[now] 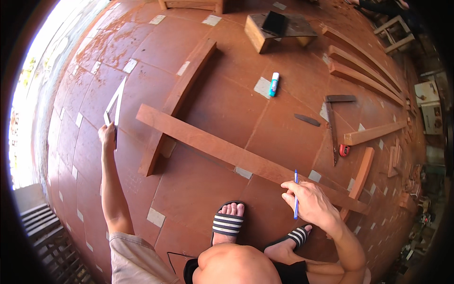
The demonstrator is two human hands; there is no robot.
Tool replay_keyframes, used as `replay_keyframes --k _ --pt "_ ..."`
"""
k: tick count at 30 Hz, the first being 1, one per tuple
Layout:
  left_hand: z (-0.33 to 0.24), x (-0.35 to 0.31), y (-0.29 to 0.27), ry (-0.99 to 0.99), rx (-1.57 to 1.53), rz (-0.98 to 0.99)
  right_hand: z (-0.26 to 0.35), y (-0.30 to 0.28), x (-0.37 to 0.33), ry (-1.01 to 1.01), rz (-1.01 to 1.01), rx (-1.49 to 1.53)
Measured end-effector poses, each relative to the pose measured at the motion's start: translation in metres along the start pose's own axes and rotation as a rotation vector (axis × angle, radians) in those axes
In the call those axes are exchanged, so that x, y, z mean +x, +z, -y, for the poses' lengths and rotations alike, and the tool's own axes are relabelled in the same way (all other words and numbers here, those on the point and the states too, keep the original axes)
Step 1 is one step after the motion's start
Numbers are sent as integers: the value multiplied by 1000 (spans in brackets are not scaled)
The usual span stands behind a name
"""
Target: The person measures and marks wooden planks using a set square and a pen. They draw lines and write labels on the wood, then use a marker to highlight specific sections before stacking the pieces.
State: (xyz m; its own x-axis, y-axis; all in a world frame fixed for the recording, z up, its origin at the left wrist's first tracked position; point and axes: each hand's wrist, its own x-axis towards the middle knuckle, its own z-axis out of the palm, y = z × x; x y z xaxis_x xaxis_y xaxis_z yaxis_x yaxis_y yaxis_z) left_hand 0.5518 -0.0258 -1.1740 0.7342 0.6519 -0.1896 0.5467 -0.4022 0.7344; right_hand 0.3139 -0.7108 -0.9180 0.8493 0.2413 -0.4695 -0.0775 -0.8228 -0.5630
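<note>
My left hand [108, 136], stretched out to the left, is closed on a pale triangular square [118, 102] held above the floor. Between the fingers of my right hand [312, 202] is a blue pen [296, 208], held nearly upright over a long wooden beam [222, 151]. That beam runs from the upper left to the lower right. Its left part lies across a second beam [191, 75], and its right end crosses a shorter piece of wood [363, 173]. The pen's tip cannot be made out against the beam.
A blue-and-white tube [274, 85], a dark flat blade [307, 119], a large L-shaped square [332, 123] and a red tape measure [344, 150] lie on the tiled floor [198, 199]. Several beams [366, 80] lie right. Behind stands a low wooden stool [293, 33] bearing a black object.
</note>
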Motion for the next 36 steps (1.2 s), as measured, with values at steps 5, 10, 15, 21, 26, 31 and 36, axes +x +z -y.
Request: replay_keyframes --k 5,10,15,21,26,31,36 --pt "80 22 5 -62 231 -90 -19 -28 -46 179 154 -235" --pt "68 20 39 -40 198 29 -59 -103 -109 414 -25 -342" --pt "37 15 59 57 142 175 -93 -158 -176 690 -318 -509" --pt "-7 4 99 86 26 447 -145 -103 -222 794 -212 -373" --pt "-44 -13 132 84 -16 636 -175 4 -181 456 -177 -421" --pt "-62 -18 135 70 -30 745 -170 75 -115 211 -398 -463" --pt "-59 -8 125 58 -52 806 -178 85 -81 223 -408 -397"
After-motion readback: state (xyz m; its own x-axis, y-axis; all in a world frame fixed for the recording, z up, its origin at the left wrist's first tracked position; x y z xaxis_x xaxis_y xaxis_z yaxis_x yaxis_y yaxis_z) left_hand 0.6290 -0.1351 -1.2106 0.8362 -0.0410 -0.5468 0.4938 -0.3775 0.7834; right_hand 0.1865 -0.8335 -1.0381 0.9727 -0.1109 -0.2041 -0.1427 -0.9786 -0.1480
